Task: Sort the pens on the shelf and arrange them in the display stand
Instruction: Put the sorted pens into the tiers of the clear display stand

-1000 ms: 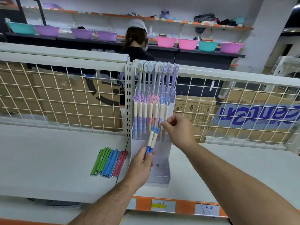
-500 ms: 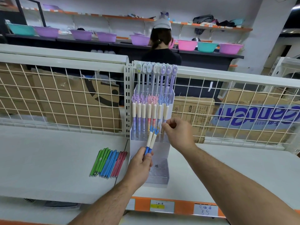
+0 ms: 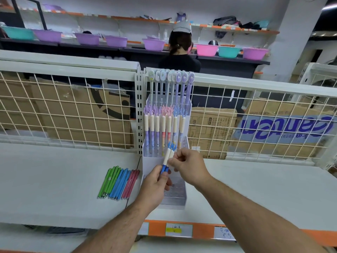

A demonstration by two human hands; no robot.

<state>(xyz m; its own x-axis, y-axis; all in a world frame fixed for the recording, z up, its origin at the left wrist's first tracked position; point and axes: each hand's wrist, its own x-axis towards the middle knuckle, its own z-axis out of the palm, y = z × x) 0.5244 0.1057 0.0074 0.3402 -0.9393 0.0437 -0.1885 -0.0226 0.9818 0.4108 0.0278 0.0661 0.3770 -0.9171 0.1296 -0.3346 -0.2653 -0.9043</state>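
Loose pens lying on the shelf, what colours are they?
The loose pens are green, blue and pink; head view.

One wide-angle camera worn on the person's head looks forward and somewhat down over a white metal shelf point(image 3: 54, 179), facing its white wire-grid back panel point(image 3: 73, 110). It sits close. Both bare forearms point(image 3: 118, 225) run in from the bottom edge, and the left hand point(image 3: 156, 183) and right hand point(image 3: 189, 167) grip two white-and-blue tufted pens point(image 3: 168, 155) at frame centre, before a clear tiered plastic display stand point(image 3: 176, 196). Across the upper frame, well beyond the panel, runs a far wall of shelving carrying coloured plastic basins point(image 3: 116, 42).
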